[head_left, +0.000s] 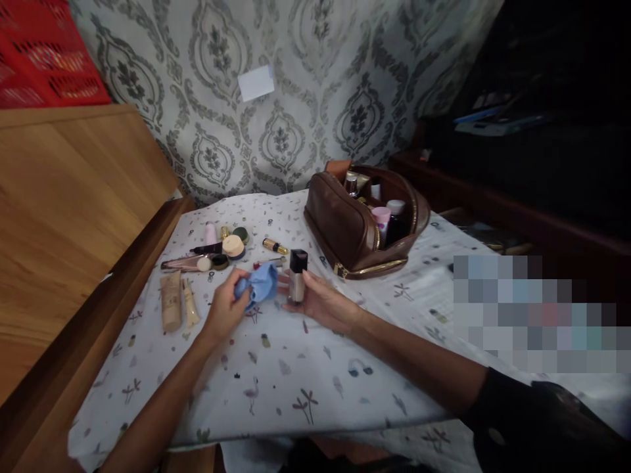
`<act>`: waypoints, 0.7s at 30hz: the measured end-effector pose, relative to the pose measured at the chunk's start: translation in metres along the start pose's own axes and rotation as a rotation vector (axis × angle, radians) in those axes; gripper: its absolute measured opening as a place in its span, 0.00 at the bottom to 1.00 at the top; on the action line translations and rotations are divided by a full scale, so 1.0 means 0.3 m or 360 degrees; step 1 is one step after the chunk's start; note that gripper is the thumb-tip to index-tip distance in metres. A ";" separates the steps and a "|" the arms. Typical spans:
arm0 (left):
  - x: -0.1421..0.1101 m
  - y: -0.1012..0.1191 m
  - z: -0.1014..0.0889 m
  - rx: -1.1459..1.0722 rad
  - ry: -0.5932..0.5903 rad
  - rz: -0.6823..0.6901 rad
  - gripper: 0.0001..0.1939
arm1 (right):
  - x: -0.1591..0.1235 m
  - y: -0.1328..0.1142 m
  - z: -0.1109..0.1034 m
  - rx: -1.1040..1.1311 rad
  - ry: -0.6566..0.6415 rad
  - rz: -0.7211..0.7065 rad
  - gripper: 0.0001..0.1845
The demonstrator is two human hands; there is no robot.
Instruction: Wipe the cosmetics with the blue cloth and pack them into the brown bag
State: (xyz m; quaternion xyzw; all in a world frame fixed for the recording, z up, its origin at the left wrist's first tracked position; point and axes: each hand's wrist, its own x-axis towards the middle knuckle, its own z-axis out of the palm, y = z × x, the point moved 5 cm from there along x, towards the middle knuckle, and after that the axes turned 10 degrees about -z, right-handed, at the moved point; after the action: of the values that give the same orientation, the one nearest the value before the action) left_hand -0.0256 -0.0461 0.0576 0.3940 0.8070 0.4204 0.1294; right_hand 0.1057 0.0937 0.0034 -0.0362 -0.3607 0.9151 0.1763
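Observation:
In my right hand [328, 303] is a small foundation bottle [296, 282] with a black cap, held upright over the printed cloth [276, 407]. My left hand [229, 302] is closed on a crumpled blue cloth [261, 284], just left of the bottle. Beyond the hands lies a black-and-gold tube [275, 246]. A reddish, slender item lies partly hidden behind the blue cloth. To the left are a beige squeeze tube [171, 302], a smaller cream tube [190, 303], and a round jar [233, 246] among several other cosmetics.
A brown leather cosmetic bag [345, 220] stands unzipped at the back right, with bottles and jars inside. Wooden furniture [73, 230] borders the left side, with a red basket [49, 56] on top. Patterned wallpaper [280, 131] is behind.

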 end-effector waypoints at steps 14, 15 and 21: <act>0.040 0.171 0.177 -0.0229 0.0107 0.0238 0.12 | -0.056 0.050 0.056 -0.0327 -0.0162 0.0353 0.32; 0.051 0.150 0.167 -0.0298 0.0142 0.0174 0.14 | -0.056 0.052 0.055 -0.0344 -0.0158 0.0349 0.30; 0.090 0.028 0.123 -0.0848 0.0274 -0.0188 0.20 | -0.056 0.056 0.068 -0.0444 -0.0196 0.0320 0.30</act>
State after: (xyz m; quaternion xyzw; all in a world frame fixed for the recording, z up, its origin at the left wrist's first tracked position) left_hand -0.0188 -0.0019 0.0448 0.2613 0.6977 0.6412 0.1837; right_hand 0.1125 0.0633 0.0061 -0.0400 -0.4888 0.8698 0.0549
